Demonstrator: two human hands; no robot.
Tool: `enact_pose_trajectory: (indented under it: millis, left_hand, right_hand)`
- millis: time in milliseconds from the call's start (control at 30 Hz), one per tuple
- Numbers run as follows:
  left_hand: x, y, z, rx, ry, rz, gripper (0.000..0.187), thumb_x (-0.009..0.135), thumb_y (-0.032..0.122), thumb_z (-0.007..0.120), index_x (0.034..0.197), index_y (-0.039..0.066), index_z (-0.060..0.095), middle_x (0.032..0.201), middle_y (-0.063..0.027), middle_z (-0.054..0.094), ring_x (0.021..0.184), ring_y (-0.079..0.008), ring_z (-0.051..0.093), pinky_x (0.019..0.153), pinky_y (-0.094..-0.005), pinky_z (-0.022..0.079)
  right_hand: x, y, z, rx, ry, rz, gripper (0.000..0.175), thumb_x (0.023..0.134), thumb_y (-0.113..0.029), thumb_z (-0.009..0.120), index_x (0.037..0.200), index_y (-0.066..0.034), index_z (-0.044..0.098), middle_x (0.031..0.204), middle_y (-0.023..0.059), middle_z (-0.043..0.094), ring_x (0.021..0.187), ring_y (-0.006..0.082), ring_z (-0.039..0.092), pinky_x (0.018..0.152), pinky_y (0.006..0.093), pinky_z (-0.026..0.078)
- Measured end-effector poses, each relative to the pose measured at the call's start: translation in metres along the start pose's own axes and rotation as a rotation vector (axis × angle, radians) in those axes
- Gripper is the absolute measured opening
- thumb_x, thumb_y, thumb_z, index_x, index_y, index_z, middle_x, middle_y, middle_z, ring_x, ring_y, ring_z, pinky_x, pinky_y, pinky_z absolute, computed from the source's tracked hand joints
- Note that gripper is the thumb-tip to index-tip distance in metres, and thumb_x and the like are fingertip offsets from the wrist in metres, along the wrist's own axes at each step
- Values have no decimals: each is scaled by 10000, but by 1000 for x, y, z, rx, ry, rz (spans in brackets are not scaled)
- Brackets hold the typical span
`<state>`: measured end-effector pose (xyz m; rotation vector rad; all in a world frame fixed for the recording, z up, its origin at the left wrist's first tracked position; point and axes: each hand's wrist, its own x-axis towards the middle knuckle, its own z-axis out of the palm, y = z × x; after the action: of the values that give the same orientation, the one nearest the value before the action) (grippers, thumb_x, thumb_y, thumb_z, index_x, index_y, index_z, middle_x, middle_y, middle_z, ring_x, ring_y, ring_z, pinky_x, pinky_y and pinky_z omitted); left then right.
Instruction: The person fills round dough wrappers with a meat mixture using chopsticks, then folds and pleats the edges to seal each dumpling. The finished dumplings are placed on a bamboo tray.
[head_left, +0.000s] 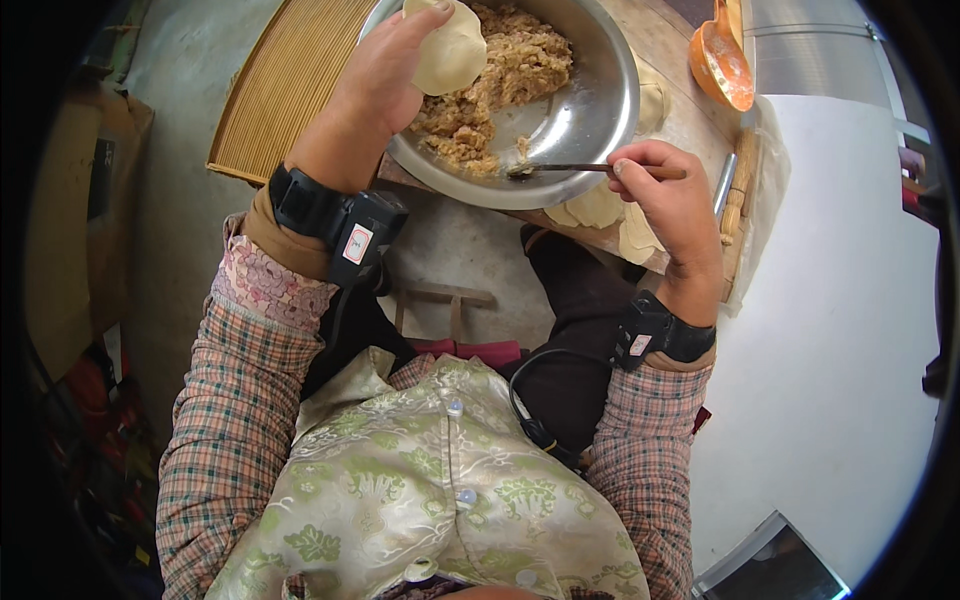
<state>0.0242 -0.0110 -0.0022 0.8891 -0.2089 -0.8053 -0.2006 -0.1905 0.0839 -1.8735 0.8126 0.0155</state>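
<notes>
My left hand (386, 71) holds a round, flat dough wrapper (450, 52) above the left part of a large stainless steel bowl (607, 127). Minced filling (525, 60) lies in the bowl, mostly at its far and left side. Between the thumb and fingers of my right hand (664, 195) is the dark handle of a thin utensil (577, 168); its tip rests low in the bowl beside some filling. More dough wrappers (596, 206) lie on the wooden board under and near the bowl's front right rim.
A ribbed, straw-coloured tray (292, 82) is left of the bowl. On the right of the board (675, 52) are an orange ladle (721, 64) and a wooden rolling pin (740, 180). A white surface (817, 300) extends at right. A small wooden stool frame (450, 296) stands between my legs.
</notes>
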Motion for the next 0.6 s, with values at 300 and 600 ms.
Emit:
enact_pose_trajectory:
  millis: [300,600]
  left_hand:
    - [0,-4,-1,28,-22,37,344,898,206,590,1157,-9,522,1060,-118,618,958,-221,628,813,-333,530]
    - [0,-7,-2,78,23,55,364,895,202,599,1176,-14,515,1068,-116,616,949,-213,633,797,-329,539]
  right_hand:
    - [12,-8,35,113,38,-119,158,862,-95,587,925,28,664,788,67,665,675,107,626,618,208,506]
    - [14,-6,38,100,59,-151,167,862,-90,575,944,24,667,806,67,664,706,110,634,639,216,506]
